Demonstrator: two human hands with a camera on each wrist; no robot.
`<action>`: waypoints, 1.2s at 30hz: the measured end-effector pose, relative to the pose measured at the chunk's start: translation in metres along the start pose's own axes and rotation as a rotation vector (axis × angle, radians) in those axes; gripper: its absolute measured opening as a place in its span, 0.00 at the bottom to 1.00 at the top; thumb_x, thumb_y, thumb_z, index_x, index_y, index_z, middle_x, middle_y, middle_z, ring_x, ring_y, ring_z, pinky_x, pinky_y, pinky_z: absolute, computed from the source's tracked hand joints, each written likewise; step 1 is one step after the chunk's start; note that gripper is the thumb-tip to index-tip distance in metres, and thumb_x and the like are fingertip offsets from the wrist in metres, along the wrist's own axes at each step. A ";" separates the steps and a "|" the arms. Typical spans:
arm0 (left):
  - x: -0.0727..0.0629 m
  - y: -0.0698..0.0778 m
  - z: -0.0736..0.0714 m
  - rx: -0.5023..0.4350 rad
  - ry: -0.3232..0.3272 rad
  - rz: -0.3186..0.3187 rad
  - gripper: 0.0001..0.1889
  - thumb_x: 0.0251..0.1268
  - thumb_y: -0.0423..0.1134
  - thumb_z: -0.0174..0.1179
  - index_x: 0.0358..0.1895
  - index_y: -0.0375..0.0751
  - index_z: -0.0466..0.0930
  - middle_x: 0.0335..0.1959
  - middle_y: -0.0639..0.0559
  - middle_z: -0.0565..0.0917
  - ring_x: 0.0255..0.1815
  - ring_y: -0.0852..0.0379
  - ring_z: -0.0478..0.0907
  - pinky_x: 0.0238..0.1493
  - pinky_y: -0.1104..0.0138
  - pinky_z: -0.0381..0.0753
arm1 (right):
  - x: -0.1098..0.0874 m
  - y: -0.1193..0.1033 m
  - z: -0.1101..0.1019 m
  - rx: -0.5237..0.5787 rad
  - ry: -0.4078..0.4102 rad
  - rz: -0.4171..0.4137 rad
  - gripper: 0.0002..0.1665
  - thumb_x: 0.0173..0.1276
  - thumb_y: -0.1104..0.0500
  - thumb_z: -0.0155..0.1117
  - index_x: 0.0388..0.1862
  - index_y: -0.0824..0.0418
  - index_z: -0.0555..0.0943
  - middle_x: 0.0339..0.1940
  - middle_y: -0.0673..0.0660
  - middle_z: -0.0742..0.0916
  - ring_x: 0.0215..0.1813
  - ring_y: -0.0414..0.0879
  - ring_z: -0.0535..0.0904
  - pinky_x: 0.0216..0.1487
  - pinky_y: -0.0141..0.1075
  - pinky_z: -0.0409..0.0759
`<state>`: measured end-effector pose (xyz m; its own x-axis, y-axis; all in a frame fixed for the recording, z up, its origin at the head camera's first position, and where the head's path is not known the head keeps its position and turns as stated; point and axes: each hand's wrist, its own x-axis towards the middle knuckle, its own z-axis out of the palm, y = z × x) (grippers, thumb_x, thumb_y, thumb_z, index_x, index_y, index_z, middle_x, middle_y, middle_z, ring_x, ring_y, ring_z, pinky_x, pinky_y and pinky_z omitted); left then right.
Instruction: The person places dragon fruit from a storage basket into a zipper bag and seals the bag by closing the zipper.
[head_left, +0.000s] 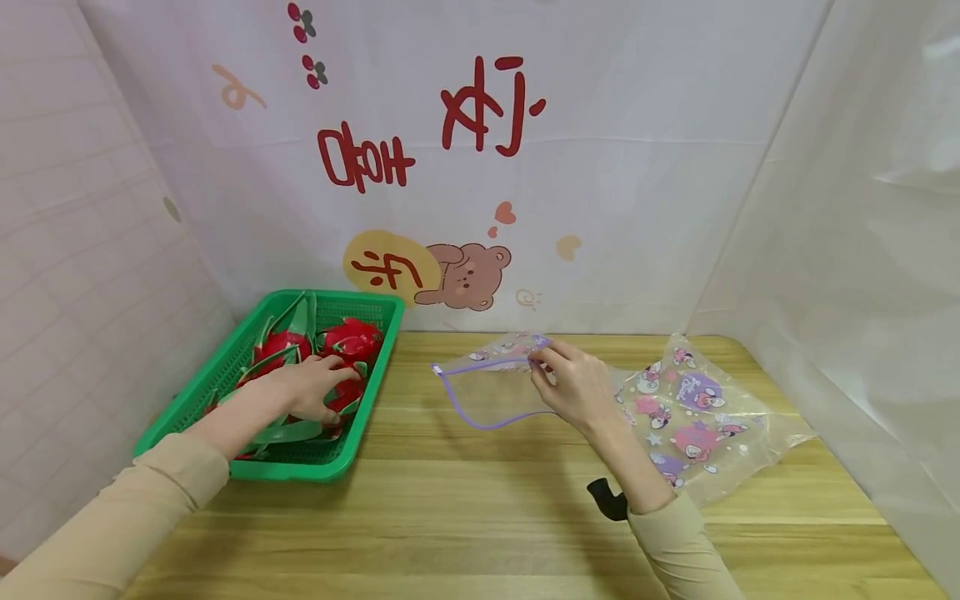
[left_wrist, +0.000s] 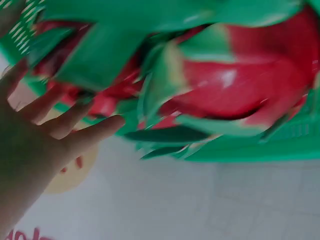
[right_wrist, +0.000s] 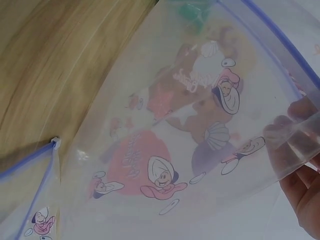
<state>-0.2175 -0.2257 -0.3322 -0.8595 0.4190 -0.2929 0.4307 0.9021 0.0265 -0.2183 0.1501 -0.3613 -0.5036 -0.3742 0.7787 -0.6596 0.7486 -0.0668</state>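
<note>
I have the left hand (head_left: 311, 390) nearer — directly over the red dragon fruit (head_left: 352, 339) in the green basket (head_left: 300, 471), fingers spread, contact unclear. Right hand (head_left: 573, 383) pinches the clear bag (head_left: 510, 350), right of the basket.

Upper limbs of a seen person, as I observe them in the room. Left forearm (head_left: 243, 412): enters at the lower left of the head view, beige sleeve (head_left: 123, 508) pushed back; left hand (head_left: 307, 390) lies left of centre, palm down—its fingers (left_wrist: 97, 134) appear splayed at the left of the left wrist view. Right forearm (head_left: 633, 467): rises from the lower right; right hand (head_left: 581, 385), right of centre, pinches with bent fingers.
</note>
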 end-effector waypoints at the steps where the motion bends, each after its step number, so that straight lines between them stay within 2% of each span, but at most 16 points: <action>1: 0.000 -0.003 0.004 -0.007 -0.006 -0.006 0.36 0.52 0.47 0.69 0.65 0.43 0.67 0.68 0.31 0.62 0.65 0.27 0.60 0.43 0.45 0.80 | 0.000 0.000 0.000 0.001 0.001 0.000 0.03 0.54 0.65 0.65 0.28 0.61 0.85 0.28 0.54 0.87 0.23 0.43 0.83 0.19 0.31 0.77; 4: 0.003 -0.009 0.019 -0.002 0.026 -0.002 0.42 0.44 0.50 0.73 0.66 0.45 0.66 0.69 0.30 0.58 0.65 0.23 0.58 0.41 0.42 0.79 | -0.001 0.001 0.000 -0.004 0.002 -0.001 0.03 0.54 0.65 0.66 0.28 0.61 0.85 0.28 0.54 0.87 0.23 0.43 0.83 0.18 0.30 0.76; 8: 0.006 -0.013 0.034 0.055 0.129 0.019 0.47 0.36 0.51 0.77 0.66 0.46 0.67 0.68 0.28 0.60 0.58 0.23 0.63 0.37 0.43 0.80 | -0.001 0.002 0.000 -0.007 0.009 -0.004 0.03 0.54 0.65 0.66 0.28 0.61 0.85 0.27 0.54 0.87 0.22 0.43 0.82 0.18 0.30 0.75; 12: 0.011 -0.015 0.043 0.125 0.251 0.051 0.41 0.37 0.48 0.77 0.61 0.46 0.71 0.62 0.28 0.66 0.48 0.25 0.70 0.27 0.52 0.81 | 0.000 0.002 0.001 -0.004 0.012 -0.002 0.03 0.54 0.65 0.65 0.28 0.61 0.85 0.27 0.54 0.87 0.22 0.42 0.82 0.17 0.30 0.75; 15: 0.013 -0.015 0.046 0.148 0.303 0.060 0.37 0.40 0.45 0.75 0.59 0.46 0.72 0.58 0.28 0.69 0.44 0.25 0.71 0.23 0.54 0.81 | 0.000 0.003 0.001 -0.005 0.008 -0.001 0.03 0.54 0.65 0.65 0.28 0.61 0.85 0.27 0.54 0.87 0.22 0.42 0.82 0.17 0.30 0.74; 23: 0.013 -0.012 0.052 0.150 0.358 0.034 0.39 0.34 0.45 0.78 0.58 0.44 0.73 0.57 0.26 0.69 0.46 0.22 0.71 0.23 0.49 0.81 | -0.001 0.003 0.002 -0.002 0.003 0.006 0.03 0.54 0.65 0.65 0.28 0.61 0.85 0.26 0.54 0.87 0.22 0.42 0.82 0.17 0.29 0.74; 28: 0.013 -0.011 0.054 0.150 0.381 0.017 0.38 0.34 0.45 0.78 0.57 0.45 0.74 0.56 0.27 0.70 0.48 0.22 0.71 0.24 0.46 0.81 | -0.001 0.003 0.002 -0.007 0.000 0.006 0.03 0.54 0.65 0.66 0.28 0.61 0.85 0.26 0.53 0.87 0.22 0.42 0.81 0.17 0.28 0.73; 36: 0.011 -0.008 0.049 0.191 0.431 0.033 0.39 0.36 0.47 0.77 0.59 0.47 0.74 0.59 0.28 0.70 0.46 0.24 0.72 0.18 0.54 0.80 | -0.001 0.004 0.002 -0.010 0.006 0.017 0.04 0.55 0.65 0.65 0.28 0.61 0.85 0.27 0.54 0.87 0.22 0.42 0.82 0.17 0.29 0.74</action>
<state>-0.2171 -0.2337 -0.3829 -0.8628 0.4886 0.1299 0.4683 0.8692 -0.1590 -0.2214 0.1526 -0.3631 -0.5111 -0.3580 0.7815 -0.6456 0.7601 -0.0741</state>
